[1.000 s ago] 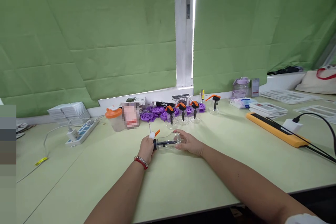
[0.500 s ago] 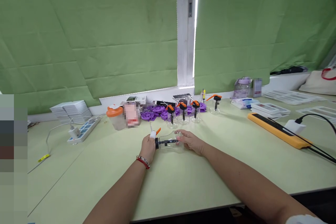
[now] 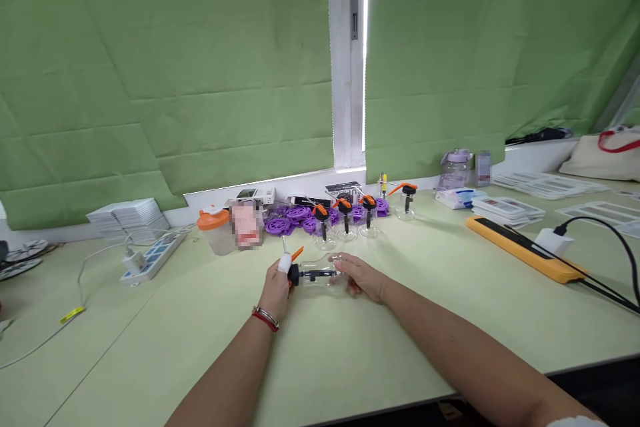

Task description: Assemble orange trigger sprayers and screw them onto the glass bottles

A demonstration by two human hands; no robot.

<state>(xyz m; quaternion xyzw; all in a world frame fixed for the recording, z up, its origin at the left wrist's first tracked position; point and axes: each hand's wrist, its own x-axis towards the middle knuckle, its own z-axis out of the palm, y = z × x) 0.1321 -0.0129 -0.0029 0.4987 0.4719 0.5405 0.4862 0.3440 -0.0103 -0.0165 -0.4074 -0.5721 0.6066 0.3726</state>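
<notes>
head | both hands grip clear bottle (image 3: pixel 320 275) | behind: capped bottles (image 3: pixel 345 220), purple discs (image 3: pixel 290 221)

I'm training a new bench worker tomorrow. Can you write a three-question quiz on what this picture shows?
1. True or false: the clear bottle between the hands lies on its side.
2. Which hand is at the bottle's black cap? A. left hand B. right hand C. neither
3. Fill in: the power strip at the right of the table is ____ in colour.

Key
1. True; cap end towards the left hand, clear body under the right.
2. A.
3. Orange.
</notes>
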